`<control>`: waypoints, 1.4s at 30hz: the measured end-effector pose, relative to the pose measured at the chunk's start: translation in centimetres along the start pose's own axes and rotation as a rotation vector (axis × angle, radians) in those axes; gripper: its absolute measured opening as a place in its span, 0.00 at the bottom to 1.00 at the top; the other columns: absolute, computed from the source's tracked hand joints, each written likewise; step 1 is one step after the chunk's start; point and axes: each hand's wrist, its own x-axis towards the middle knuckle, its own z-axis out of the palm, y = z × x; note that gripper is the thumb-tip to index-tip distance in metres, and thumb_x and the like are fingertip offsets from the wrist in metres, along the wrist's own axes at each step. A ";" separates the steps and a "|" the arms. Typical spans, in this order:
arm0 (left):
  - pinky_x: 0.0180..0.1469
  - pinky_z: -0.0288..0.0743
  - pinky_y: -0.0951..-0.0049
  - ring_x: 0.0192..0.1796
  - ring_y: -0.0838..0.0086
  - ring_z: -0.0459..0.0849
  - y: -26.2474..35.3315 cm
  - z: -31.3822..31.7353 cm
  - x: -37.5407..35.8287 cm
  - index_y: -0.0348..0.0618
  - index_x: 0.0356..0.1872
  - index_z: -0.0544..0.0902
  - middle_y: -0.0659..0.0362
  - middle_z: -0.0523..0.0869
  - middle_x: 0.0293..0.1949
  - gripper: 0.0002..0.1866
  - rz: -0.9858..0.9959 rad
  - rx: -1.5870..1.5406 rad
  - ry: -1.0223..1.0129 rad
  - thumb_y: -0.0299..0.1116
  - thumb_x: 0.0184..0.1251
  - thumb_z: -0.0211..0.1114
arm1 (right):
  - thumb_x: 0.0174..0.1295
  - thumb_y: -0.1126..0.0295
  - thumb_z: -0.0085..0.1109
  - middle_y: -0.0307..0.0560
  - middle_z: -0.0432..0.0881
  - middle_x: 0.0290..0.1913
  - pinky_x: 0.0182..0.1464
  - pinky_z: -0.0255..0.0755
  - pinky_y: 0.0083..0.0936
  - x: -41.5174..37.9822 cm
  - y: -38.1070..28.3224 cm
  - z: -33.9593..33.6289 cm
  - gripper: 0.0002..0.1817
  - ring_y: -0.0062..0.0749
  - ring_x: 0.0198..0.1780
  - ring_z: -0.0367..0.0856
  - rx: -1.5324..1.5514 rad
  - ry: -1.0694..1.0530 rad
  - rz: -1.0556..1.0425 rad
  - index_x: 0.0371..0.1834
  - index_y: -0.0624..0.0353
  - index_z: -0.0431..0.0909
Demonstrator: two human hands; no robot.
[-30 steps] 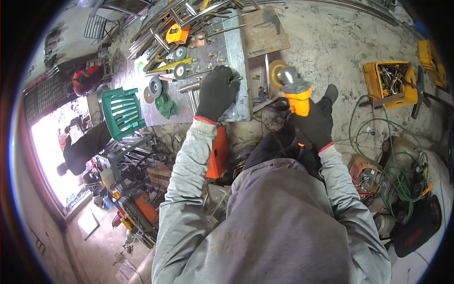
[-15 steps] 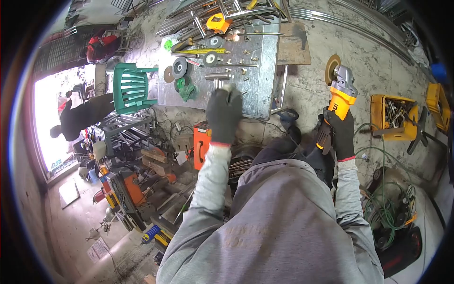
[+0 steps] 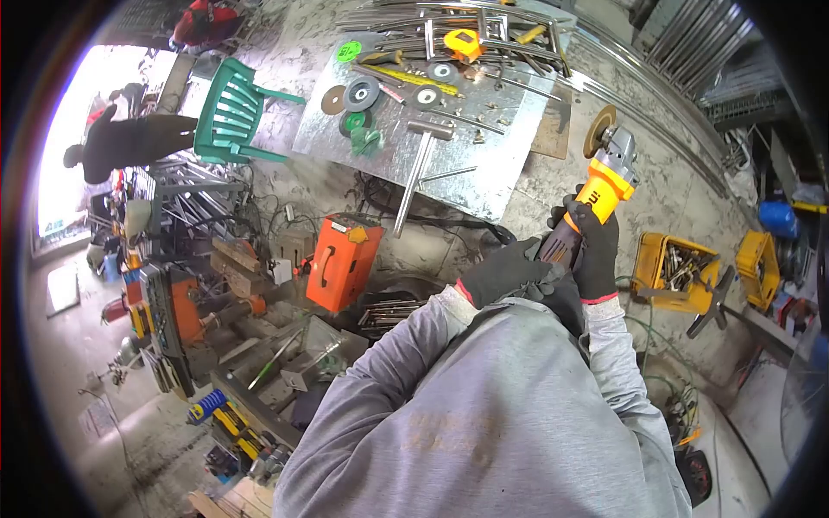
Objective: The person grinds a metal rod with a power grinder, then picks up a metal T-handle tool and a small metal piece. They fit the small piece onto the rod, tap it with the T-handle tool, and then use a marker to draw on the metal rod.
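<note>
My right hand (image 3: 598, 250), in a dark glove with a red cuff, is closed around the body of a yellow and grey angle grinder (image 3: 606, 188). The grinder points away from me, its brownish disc (image 3: 599, 131) at the far end. At its rear, my gloved left hand (image 3: 509, 272) has its fingers curled against the dark handle; part of the grip is hidden. On the metal-topped table (image 3: 484, 190) lies a hammer-shaped steel piece (image 3: 420, 164), its shaft over the near edge. Grinding discs (image 3: 361, 93) and a crumpled green item (image 3: 367, 141) lie to its left.
Steel tubes and a yellow tape measure (image 3: 464, 43) lie at the table's back. An orange box (image 3: 343, 262) stands below it. A green chair (image 3: 233, 112) is at left, with a person (image 3: 129, 147) beyond. Yellow crates (image 3: 673, 268) sit at right.
My left hand has come back from beside the hammer-shaped piece on the table to the grinder's rear. The view has turned, and the grinder stays in my right hand.
</note>
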 end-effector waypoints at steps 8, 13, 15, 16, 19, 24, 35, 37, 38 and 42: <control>0.43 0.81 0.74 0.38 0.78 0.87 0.1 0.1 -1.7 0.37 0.56 0.82 0.60 0.89 0.42 0.20 0.172 0.281 0.187 0.39 0.74 0.76 | 0.71 0.61 0.68 0.50 0.87 0.52 0.55 0.88 0.36 -0.5 0.2 1.3 0.27 0.40 0.54 0.90 -0.115 -0.232 0.000 0.67 0.64 0.75; 0.48 0.83 0.72 0.44 0.76 0.89 -0.9 -1.2 -2.1 0.35 0.60 0.84 0.57 0.91 0.45 0.23 0.472 -0.071 0.250 0.38 0.69 0.75 | 0.69 0.63 0.73 0.48 0.88 0.55 0.55 0.84 0.29 0.6 -0.6 3.5 0.26 0.28 0.52 0.88 -0.252 -0.484 0.027 0.66 0.64 0.80; 0.51 0.84 0.73 0.47 0.75 0.90 -1.0 -2.0 -4.0 0.32 0.65 0.83 0.56 0.91 0.47 0.27 0.447 -0.079 0.231 0.39 0.71 0.73 | 0.68 0.58 0.77 0.46 0.88 0.59 0.61 0.80 0.29 2.3 -1.5 4.1 0.32 0.27 0.56 0.87 -0.639 -0.728 0.177 0.70 0.64 0.80; 0.51 0.84 0.73 0.47 0.74 0.91 -2.0 -3.3 -4.3 0.32 0.64 0.84 0.56 0.92 0.47 0.25 0.423 -0.159 0.215 0.38 0.72 0.71 | 0.67 0.55 0.79 0.47 0.88 0.62 0.67 0.77 0.33 2.9 -1.1 4.3 0.37 0.30 0.61 0.86 -0.740 -0.771 0.031 0.74 0.64 0.78; 0.49 0.84 0.71 0.44 0.72 0.90 -1.4 -1.6 -7.4 0.31 0.55 0.87 0.57 0.91 0.40 0.19 0.588 -0.120 0.426 0.39 0.74 0.66 | 0.72 0.57 0.75 0.51 0.87 0.63 0.71 0.74 0.33 4.6 -1.6 3.8 0.36 0.32 0.66 0.84 -0.663 -0.902 0.036 0.77 0.65 0.75; 0.42 0.83 0.72 0.38 0.74 0.89 -4.9 -5.4 -12.0 0.36 0.52 0.88 0.60 0.90 0.41 0.14 0.680 -0.020 0.965 0.35 0.75 0.63 | 0.73 0.57 0.72 0.48 0.89 0.53 0.59 0.79 0.32 7.8 0.2 -6.9 0.26 0.31 0.53 0.86 -0.918 -0.565 0.031 0.63 0.66 0.83; 0.38 0.80 0.68 0.35 0.73 0.88 3.0 -20.0 -17.0 0.36 0.49 0.84 0.58 0.89 0.36 0.19 0.538 0.394 1.422 0.33 0.59 0.77 | 0.67 0.57 0.70 0.47 0.87 0.35 0.40 0.78 0.34 2.6 5.1 -26.6 0.21 0.31 0.34 0.84 -1.087 0.041 0.330 0.47 0.68 0.87; 0.40 0.82 0.64 0.36 0.68 0.90 4.3 -23.9 -16.5 0.36 0.51 0.85 0.55 0.90 0.36 0.21 0.514 0.497 1.439 0.35 0.59 0.77 | 0.69 0.58 0.69 0.43 0.85 0.34 0.38 0.78 0.31 1.7 8.3 -28.6 0.17 0.32 0.34 0.84 -1.043 0.077 0.406 0.49 0.62 0.88; 0.43 0.82 0.59 0.39 0.60 0.91 5.2 -25.7 -16.0 0.37 0.53 0.85 0.51 0.91 0.37 0.24 0.419 0.612 1.482 0.38 0.58 0.78 | 0.69 0.56 0.69 0.42 0.84 0.34 0.34 0.74 0.32 0.4 11.5 -31.1 0.16 0.31 0.34 0.84 -1.028 0.064 0.390 0.45 0.59 0.86; 0.50 0.83 0.49 0.46 0.46 0.93 8.3 -31.1 -14.0 0.40 0.57 0.87 0.44 0.93 0.41 0.30 0.308 0.881 1.548 0.49 0.58 0.79 | 0.70 0.54 0.69 0.42 0.84 0.33 0.30 0.71 0.34 -5.1 14.0 -25.7 0.13 0.32 0.35 0.85 -0.809 0.210 0.530 0.42 0.52 0.85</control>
